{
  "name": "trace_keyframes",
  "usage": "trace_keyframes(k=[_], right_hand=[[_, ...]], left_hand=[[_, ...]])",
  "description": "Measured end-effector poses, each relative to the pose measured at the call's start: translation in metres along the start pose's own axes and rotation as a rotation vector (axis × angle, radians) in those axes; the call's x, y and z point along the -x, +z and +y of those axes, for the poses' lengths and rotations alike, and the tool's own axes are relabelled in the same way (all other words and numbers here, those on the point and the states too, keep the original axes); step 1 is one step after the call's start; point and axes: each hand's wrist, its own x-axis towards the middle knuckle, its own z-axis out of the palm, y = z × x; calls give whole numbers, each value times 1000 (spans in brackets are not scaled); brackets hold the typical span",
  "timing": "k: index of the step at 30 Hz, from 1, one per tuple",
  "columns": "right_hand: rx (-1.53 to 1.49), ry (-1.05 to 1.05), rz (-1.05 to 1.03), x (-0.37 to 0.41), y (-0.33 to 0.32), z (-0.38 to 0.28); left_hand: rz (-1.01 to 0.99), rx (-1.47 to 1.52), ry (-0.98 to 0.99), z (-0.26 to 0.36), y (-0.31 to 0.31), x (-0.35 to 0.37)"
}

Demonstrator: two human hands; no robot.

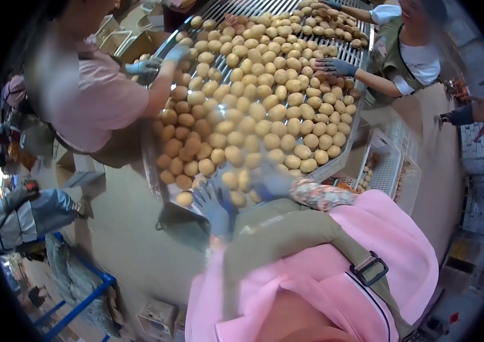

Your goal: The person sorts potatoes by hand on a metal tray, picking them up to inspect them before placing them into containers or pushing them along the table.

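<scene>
Many potatoes (pixel 276 111) cover a metal roller table (pixel 230 14) in front of me. At its near end my left hand (pixel 213 208), in a blue-grey glove, lies with fingers stretched out and apart beside the closest potatoes. My right hand (pixel 273 182), gloved too, is at the near edge of the pile, to the right of a few potatoes. Haze and blur hide its fingers, so I cannot make out whether it holds one. A flowered sleeve cover (pixel 322 195) is on my right forearm.
A co-worker in pink (pixel 102 85) works at the left side, gloved hands over potatoes and a box. Another co-worker (pixel 401 54) reaches in from the right. White crates (pixel 384 157) with potatoes stand at right; a blue metal frame (pixel 82 296) is lower left. Someone walks (pixel 470 114) far right.
</scene>
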Motion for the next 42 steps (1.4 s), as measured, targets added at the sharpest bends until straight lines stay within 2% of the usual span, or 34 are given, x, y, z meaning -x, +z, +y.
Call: trace_keyframes(k=[1,3,4,6,7,8,9,10,11,12,13,14,15,16,17,18,19,21,22,23,24,25,27,29,30,31,32,34,35,37,39,40,41,42], right_hand=[[-88,59,-134,-14,28,-11],[125,-211,141,-33,83,-17],[120,-194,141,-45,78,-25],[-359,-147,-343,-65,16,-48],[-486,-119,-280,-55,-25,-63],[-602,-99,-212,-43,-63,-73],[-451,19,-91,-52,-49,-41],[-486,-132,155,-46,-47,-15],[-664,72,164,-42,-50,5],[-184,-133,279,-16,-70,2],[302,-325,391,11,-89,-4],[465,-403,409,18,-68,27],[622,-475,416,16,-32,57],[219,-280,155,9,-7,61],[-174,-85,-103,-1,6,57],[-332,203,-224,-7,-4,28],[-60,111,-295,-16,4,9],[289,121,-445,-39,-4,-34],[291,117,-445,-46,-11,-49],[321,-10,-473,-51,-18,-61],[353,-134,-499,-54,-24,-63],[359,-129,-501,-58,-22,-53],[-266,-16,-393,-70,-11,-21],[-1061,314,-363,-48,-70,-33],[-1050,378,-210,-56,-71,-10],[-1038,442,-51,-61,-70,10],[-1047,450,-39,-52,-76,20],[500,-31,133,-23,-88,41],[467,-55,245,-14,-63,61],[399,-177,-58,-11,-48,55],[-947,326,-613,-93,26,115],[-176,192,-53,-17,-13,-28],[205,146,-249,-52,74,-3],[136,212,-234,-52,70,-33]], left_hand=[[98,26,85,5,-3,-23],[87,119,90,10,-10,-54],[84,211,65,13,-13,-66],[75,396,7,15,-16,-87],[76,483,-19,11,-18,-96],[18,56,219,-14,2,-80],[-25,-375,444,-41,22,-55],[-124,99,95,-11,-3,-27],[-196,-146,86,-9,-6,1],[-318,98,107,-13,-32,16],[-249,31,157,-31,-16,33],[-239,22,172,-32,-28,35],[-289,-4,98,-27,-50,41],[-334,-25,20,-25,-61,42],[-326,-21,25,-34,-50,33],[-148,-54,43,-47,-32,18],[20,-92,56,-64,-22,13],[73,-54,87,-46,-35,-51],[128,45,136,-42,-28,-85],[183,146,190,-35,-19,-115],[125,260,102,-20,-13,-139],[62,376,10,-8,-7,-157],[0,273,-47,12,4,-175],[-101,119,-89,26,2,-161],[-103,119,-91,34,-12,-143],[-155,-30,-26,40,-31,-122],[-210,-176,50,38,-42,-101],[-159,-85,84,7,-26,-50],[-103,46,81,-7,-23,-25],[-43,181,90,-19,-21,-5],[-166,-14,-7,-24,-28,12],[-177,-18,-14,-21,-33,12],[-54,-79,-4,-15,-37,0],[65,-144,-4,-11,-39,-12]])
